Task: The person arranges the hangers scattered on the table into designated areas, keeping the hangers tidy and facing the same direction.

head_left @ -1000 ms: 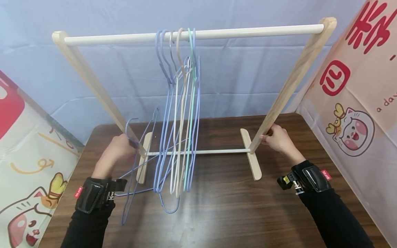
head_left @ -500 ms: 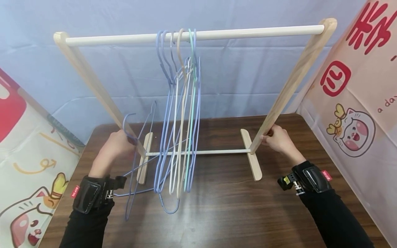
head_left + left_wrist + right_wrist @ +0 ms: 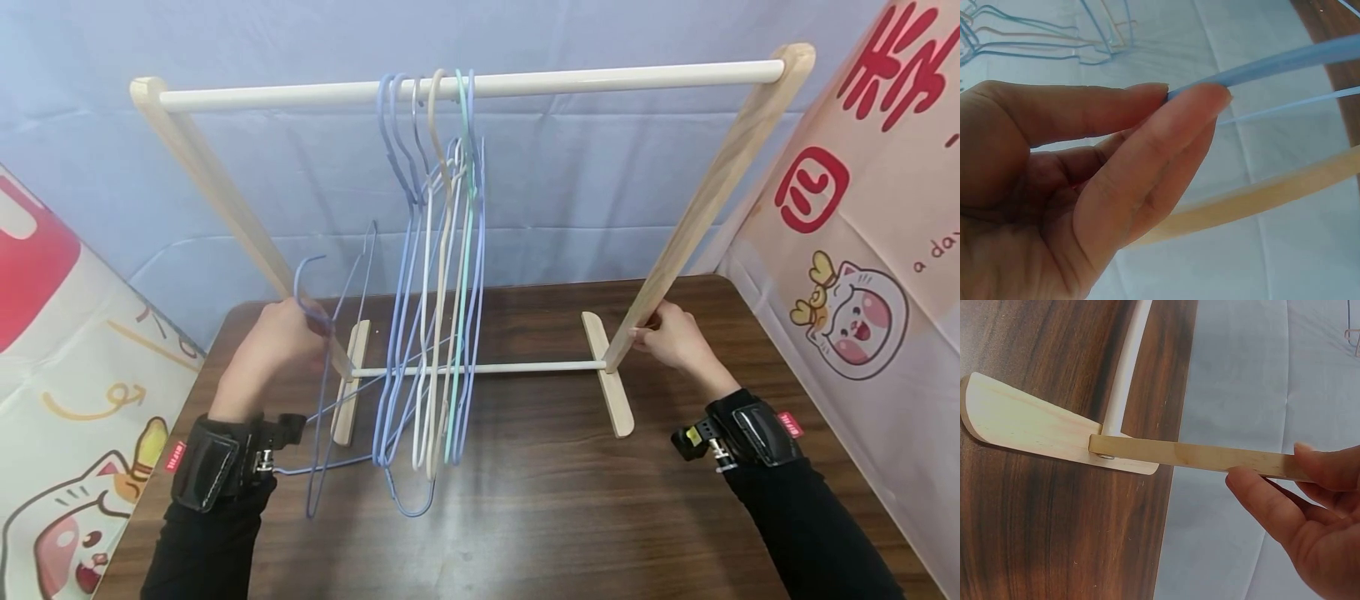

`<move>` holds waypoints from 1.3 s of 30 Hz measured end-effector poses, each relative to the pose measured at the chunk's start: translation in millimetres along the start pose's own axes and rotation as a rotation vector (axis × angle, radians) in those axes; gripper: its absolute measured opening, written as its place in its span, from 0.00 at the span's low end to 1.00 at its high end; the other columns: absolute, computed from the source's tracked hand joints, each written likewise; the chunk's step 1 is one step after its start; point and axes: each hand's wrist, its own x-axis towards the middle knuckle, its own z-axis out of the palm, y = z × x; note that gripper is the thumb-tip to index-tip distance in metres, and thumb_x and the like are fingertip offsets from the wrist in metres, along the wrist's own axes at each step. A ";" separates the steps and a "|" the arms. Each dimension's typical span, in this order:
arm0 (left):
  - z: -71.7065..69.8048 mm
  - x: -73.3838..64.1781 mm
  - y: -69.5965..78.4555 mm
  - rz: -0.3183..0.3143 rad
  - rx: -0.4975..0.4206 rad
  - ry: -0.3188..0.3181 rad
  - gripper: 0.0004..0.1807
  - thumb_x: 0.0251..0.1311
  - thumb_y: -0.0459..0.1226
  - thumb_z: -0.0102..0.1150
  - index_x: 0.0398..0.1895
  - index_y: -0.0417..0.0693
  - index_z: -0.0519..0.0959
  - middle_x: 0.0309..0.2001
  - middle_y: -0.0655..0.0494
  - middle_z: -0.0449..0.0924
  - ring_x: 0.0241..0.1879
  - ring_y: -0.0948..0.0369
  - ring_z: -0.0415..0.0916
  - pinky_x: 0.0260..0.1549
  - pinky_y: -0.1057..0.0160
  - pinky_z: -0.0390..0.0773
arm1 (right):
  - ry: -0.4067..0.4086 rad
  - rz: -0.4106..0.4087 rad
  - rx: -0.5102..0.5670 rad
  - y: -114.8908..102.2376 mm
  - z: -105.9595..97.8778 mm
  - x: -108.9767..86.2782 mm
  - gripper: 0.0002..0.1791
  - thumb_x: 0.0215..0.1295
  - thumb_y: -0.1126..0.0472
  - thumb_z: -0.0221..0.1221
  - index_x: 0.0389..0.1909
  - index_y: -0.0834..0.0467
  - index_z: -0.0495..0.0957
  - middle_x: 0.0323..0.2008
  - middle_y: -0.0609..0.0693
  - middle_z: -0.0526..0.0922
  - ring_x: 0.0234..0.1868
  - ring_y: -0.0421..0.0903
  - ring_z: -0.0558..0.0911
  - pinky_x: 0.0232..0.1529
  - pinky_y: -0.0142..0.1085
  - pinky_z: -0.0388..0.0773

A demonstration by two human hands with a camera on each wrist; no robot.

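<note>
My left hand [image 3: 276,340] pinches a blue wire clothes hanger [image 3: 1297,60] between thumb and fingers. It is held upright beside the rack's left post [image 3: 217,187], its hook [image 3: 297,287] pointing up. At the lower part of the right post [image 3: 693,208], my right hand [image 3: 678,342] grips the wood between thumb and fingers, as the right wrist view [image 3: 1329,506] also shows. Several hangers [image 3: 442,275] in blue, white, beige and green hang bunched on the white top bar [image 3: 600,81] of the wooden rack, left of its middle.
Another blue hanger [image 3: 411,512] lies on the brown wooden table [image 3: 540,500], partly behind the hanging ones. The rack's feet [image 3: 615,404] and white lower bar [image 3: 540,367] stand on the table. Cloth backdrops [image 3: 570,192] rise behind and at both sides.
My left hand has moved slightly left and up, lifting the blue hanger with it. The right hand stays on the post, and the hanging hangers look the same.
</note>
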 end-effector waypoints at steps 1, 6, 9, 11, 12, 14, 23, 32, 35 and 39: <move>-1.3 -0.2 1.8 0.003 0.000 0.001 0.13 0.43 0.27 0.50 0.34 0.34 0.80 0.30 0.45 0.81 0.28 0.51 0.77 0.26 0.58 0.76 | 0.000 -0.001 -0.002 0.0 -0.1 -0.1 0.19 0.63 0.70 0.53 0.51 0.77 0.63 0.39 0.73 0.73 0.40 0.64 0.79 0.34 0.38 0.78; -6.3 -1.1 11.2 -0.024 -0.045 -0.002 0.11 0.45 0.26 0.49 0.33 0.33 0.78 0.26 0.45 0.80 0.22 0.56 0.77 0.23 0.60 0.76 | -0.003 0.000 -0.006 0.0 -0.2 0.1 0.19 0.63 0.70 0.53 0.51 0.77 0.63 0.39 0.73 0.73 0.40 0.65 0.79 0.34 0.38 0.79; -8.1 -1.2 15.2 -0.051 -0.077 -0.006 0.08 0.47 0.26 0.50 0.32 0.33 0.76 0.23 0.47 0.79 0.19 0.60 0.77 0.23 0.62 0.77 | -0.005 0.001 -0.012 0.1 -0.3 0.2 0.19 0.63 0.70 0.52 0.51 0.78 0.63 0.39 0.74 0.73 0.40 0.64 0.79 0.33 0.39 0.79; -9.6 -1.2 17.2 -0.053 -0.076 -0.008 0.06 0.48 0.26 0.51 0.31 0.33 0.76 0.22 0.49 0.79 0.19 0.60 0.77 0.23 0.62 0.77 | -0.005 0.001 -0.013 0.0 -0.4 0.2 0.19 0.63 0.70 0.52 0.51 0.78 0.63 0.39 0.74 0.73 0.40 0.64 0.79 0.33 0.39 0.79; -10.5 -1.2 18.1 -0.048 -0.068 -0.005 0.06 0.48 0.27 0.52 0.30 0.34 0.76 0.22 0.50 0.79 0.20 0.59 0.77 0.25 0.61 0.77 | -0.006 0.001 -0.011 0.2 -0.4 0.2 0.19 0.63 0.70 0.52 0.51 0.78 0.63 0.39 0.74 0.73 0.40 0.65 0.79 0.33 0.39 0.79; -12.1 -0.8 19.7 -0.034 -0.047 0.004 0.05 0.48 0.27 0.52 0.29 0.35 0.76 0.22 0.50 0.79 0.22 0.56 0.77 0.27 0.58 0.76 | -0.007 0.001 -0.010 0.5 -0.4 0.2 0.19 0.63 0.70 0.52 0.51 0.78 0.63 0.39 0.74 0.73 0.40 0.65 0.79 0.34 0.39 0.79; -18.6 1.2 23.7 0.028 0.021 0.058 0.07 0.48 0.29 0.54 0.31 0.34 0.77 0.27 0.43 0.81 0.29 0.46 0.78 0.31 0.51 0.75 | -0.011 -0.003 -0.017 2.2 -0.7 0.0 0.18 0.63 0.70 0.52 0.51 0.77 0.63 0.39 0.74 0.73 0.40 0.64 0.79 0.34 0.40 0.79; -26.6 2.4 30.5 0.004 -0.010 0.039 0.08 0.49 0.28 0.54 0.33 0.32 0.76 0.25 0.44 0.81 0.23 0.54 0.78 0.27 0.56 0.76 | -0.007 -0.005 -0.015 1.3 -0.5 1.1 0.18 0.63 0.70 0.53 0.50 0.77 0.64 0.39 0.74 0.73 0.40 0.64 0.79 0.35 0.40 0.78; -30.9 1.9 34.3 -0.003 -0.017 0.035 0.08 0.49 0.28 0.54 0.34 0.33 0.76 0.26 0.44 0.80 0.23 0.55 0.77 0.25 0.59 0.76 | -0.010 -0.002 -0.013 0.5 -0.5 1.0 0.19 0.63 0.70 0.53 0.50 0.78 0.64 0.39 0.74 0.73 0.41 0.64 0.79 0.35 0.40 0.78; -36.1 0.6 39.3 0.004 -0.008 0.044 0.09 0.49 0.28 0.54 0.34 0.32 0.77 0.28 0.44 0.80 0.25 0.54 0.77 0.27 0.58 0.76 | -0.013 0.002 -0.019 0.3 -0.7 0.5 0.19 0.63 0.69 0.53 0.51 0.78 0.64 0.40 0.74 0.73 0.41 0.64 0.79 0.34 0.39 0.79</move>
